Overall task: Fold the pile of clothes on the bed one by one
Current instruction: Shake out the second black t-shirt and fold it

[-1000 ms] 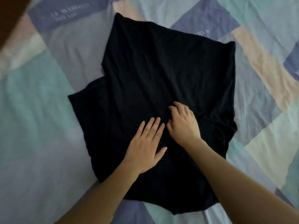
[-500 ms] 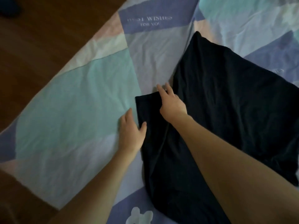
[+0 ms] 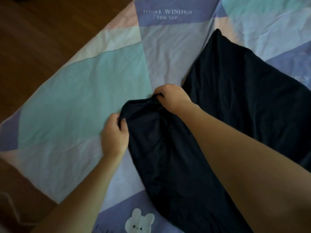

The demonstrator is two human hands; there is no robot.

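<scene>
Now the left hand is pinching one corner of a sleeve-like flap of the black, soft cotton garment, and the right hand is gripping the flap's other corner, fingers curled into the cloth. Both are holding that edge slightly bunched while the garment is lying spread on the pastel patchwork bed sheet, near the bed's left edge beside the brown wooden floor.

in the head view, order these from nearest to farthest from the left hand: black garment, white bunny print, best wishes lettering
1. Black cotton garment: gripped by the left hand at its edge.
2. White bunny print on the bedsheet: below the hand, near the bottom edge.
3. White "BEST WISHES FOR YOU" lettering: top, on a purple patch.
</scene>
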